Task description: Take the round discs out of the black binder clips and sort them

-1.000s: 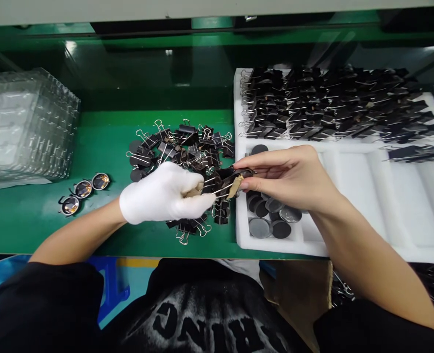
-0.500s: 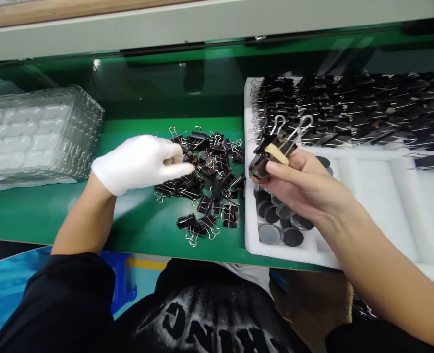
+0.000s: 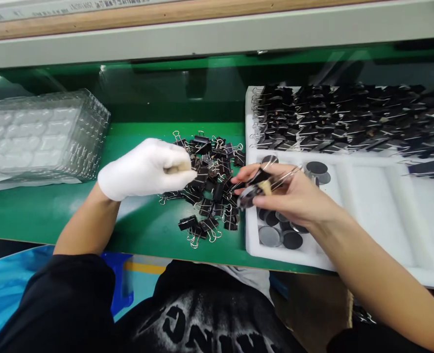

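My left hand (image 3: 147, 169), in a white glove, is at the left side of a pile of black binder clips (image 3: 217, 189). Its thumb and fingers curl together against the pile; what lies between the fingertips is hidden. My bare right hand (image 3: 294, 193) holds a binder clip (image 3: 265, 186) with wire handles and a tan strip on it, above the near left part of a white foam tray (image 3: 253, 240). Round dark discs (image 3: 247, 197) are at the clip's jaw end, blurred by motion. The right index and middle fingers stretch toward the pile, apart from the thumb.
More round discs (image 3: 270, 236) lie in the tray's left compartment. Rows of clips holding dark pieces (image 3: 349, 117) fill its far side. Stacked clear plastic trays (image 3: 44, 137) stand at the left on the green table (image 3: 143, 225). A pale ledge (image 3: 202, 37) runs along the back.
My right hand has moved left and down with the clip, toward the pile, and its fingers have spread. My left hand has shifted slightly right, its thumb and fingers closing. The view has tilted slightly.
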